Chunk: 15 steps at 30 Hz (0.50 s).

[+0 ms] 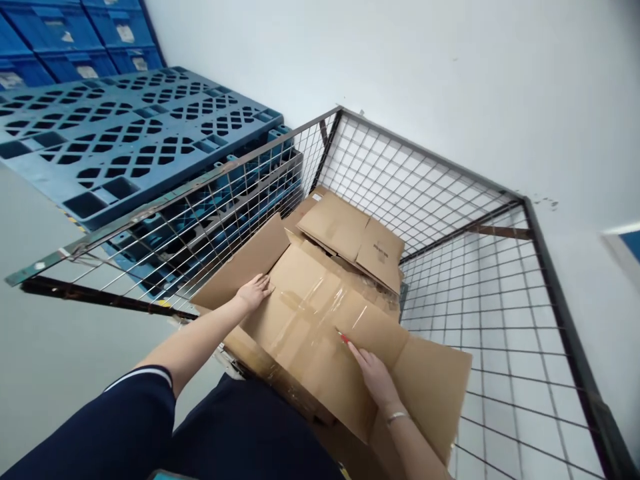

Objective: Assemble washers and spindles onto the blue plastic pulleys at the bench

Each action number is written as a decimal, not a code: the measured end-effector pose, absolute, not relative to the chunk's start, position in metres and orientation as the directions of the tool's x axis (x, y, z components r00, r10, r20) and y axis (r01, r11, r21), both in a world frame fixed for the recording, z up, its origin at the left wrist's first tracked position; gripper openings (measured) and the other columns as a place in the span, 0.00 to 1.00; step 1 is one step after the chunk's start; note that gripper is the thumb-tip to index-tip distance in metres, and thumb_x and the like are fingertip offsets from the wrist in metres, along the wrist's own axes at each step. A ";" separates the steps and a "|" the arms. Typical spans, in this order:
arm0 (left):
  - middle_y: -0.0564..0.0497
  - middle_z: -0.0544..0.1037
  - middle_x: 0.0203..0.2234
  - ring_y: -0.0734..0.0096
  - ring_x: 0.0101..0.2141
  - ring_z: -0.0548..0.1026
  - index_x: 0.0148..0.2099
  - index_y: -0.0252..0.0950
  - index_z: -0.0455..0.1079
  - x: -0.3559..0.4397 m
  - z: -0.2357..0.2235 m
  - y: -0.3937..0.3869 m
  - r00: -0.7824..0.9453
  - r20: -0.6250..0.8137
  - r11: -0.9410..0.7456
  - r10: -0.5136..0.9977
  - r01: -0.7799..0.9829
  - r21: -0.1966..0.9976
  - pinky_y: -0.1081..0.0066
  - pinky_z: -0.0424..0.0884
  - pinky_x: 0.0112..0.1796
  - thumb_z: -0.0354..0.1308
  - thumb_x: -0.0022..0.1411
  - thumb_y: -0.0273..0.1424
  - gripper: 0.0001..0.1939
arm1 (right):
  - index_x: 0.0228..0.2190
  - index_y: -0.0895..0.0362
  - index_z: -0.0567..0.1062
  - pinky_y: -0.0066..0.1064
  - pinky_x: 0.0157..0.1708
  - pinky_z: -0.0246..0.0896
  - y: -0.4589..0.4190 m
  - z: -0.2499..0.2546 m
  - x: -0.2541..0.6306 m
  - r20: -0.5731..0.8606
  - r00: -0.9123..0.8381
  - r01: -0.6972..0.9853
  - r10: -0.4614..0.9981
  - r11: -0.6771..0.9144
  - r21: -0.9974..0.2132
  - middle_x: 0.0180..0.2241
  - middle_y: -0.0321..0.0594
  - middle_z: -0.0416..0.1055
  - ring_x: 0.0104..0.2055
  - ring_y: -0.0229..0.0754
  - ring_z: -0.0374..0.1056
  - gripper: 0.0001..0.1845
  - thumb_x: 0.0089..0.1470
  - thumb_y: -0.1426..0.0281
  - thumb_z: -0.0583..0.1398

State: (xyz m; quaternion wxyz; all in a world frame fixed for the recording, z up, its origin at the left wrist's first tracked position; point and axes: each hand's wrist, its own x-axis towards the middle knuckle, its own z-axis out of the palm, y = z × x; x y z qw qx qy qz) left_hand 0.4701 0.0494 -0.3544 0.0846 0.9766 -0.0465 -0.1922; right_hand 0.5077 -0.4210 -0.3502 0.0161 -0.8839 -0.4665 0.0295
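Observation:
My left hand [255, 292] lies flat on the flap of a brown cardboard box [305, 333], fingers spread and holding nothing. Clear packing tape [313, 313] runs across the box's top. My right hand [373, 377] rests on a wide flap, its fingers pinching a small red tool [343, 337], perhaps a box cutter; most of the tool is hidden. Flattened cardboard sheets [350, 237] lie stacked beyond the box. The box sits inside a wire mesh cage [430, 193].
The cage's near side [190, 220] stands left of the box, with a metal top rail. Behind it lie a blue plastic pallet [135, 143] and blue crates [65, 33]. A white wall [400, 60] rises beyond the cage, above a grey floor [45, 333].

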 end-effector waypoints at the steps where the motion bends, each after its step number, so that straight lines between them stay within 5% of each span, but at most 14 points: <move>1: 0.41 0.56 0.66 0.64 0.67 0.50 0.64 0.39 0.62 0.469 -0.355 0.050 0.922 -0.365 -0.978 -0.127 -0.055 0.202 0.58 0.40 0.66 0.47 0.58 0.18 0.32 | 0.67 0.54 0.44 0.35 0.41 0.68 -0.399 -0.353 0.512 -0.038 0.536 0.840 0.843 -0.537 -0.078 0.38 0.42 0.70 0.37 0.42 0.66 0.39 0.56 0.82 0.46; 8: 0.43 0.53 0.67 0.65 0.67 0.48 0.63 0.43 0.63 0.471 -0.358 0.061 0.903 -0.372 -0.938 -0.214 -0.083 0.338 0.57 0.42 0.65 0.53 0.54 0.18 0.34 | 0.67 0.53 0.46 0.38 0.46 0.62 -0.260 -0.353 0.533 -0.122 0.395 0.893 0.910 -0.412 -0.180 0.41 0.44 0.68 0.43 0.45 0.62 0.37 0.59 0.81 0.46; 15: 0.45 0.52 0.67 0.61 0.67 0.48 0.60 0.46 0.67 0.475 -0.355 0.068 0.865 -0.412 -0.906 -0.287 -0.105 0.410 0.59 0.45 0.64 0.57 0.50 0.19 0.35 | 0.67 0.53 0.47 0.36 0.44 0.60 -0.212 -0.352 0.548 -0.176 0.359 0.906 0.917 -0.387 -0.171 0.40 0.43 0.67 0.41 0.45 0.61 0.36 0.59 0.80 0.46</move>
